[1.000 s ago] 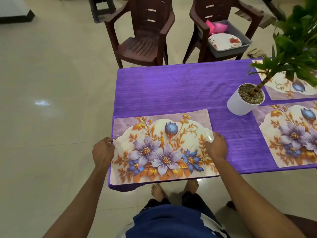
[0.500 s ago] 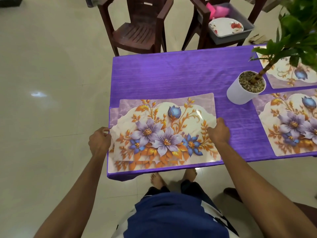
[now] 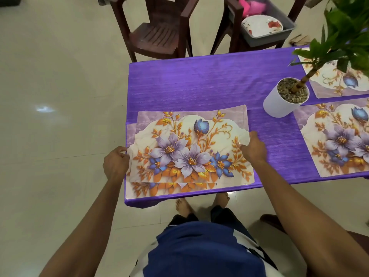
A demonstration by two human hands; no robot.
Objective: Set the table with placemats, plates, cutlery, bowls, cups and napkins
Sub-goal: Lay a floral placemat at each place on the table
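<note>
Left hand [image 3: 116,163]: pinches left edge of top placemat [image 3: 191,148].
Right hand [image 3: 253,147]: grips its right edge.
Position: top placemat overlaps lower placemat [image 3: 171,189] at the surface [image 3: 199,84] near corner.
Technique: lift level, both edges together, so lower placemat stays put.

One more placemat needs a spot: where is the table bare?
Bare purple cloth lies beyond the placemat stack toward the chairs, left of the plant pot. The right side is crowded with two laid placemats.
</note>
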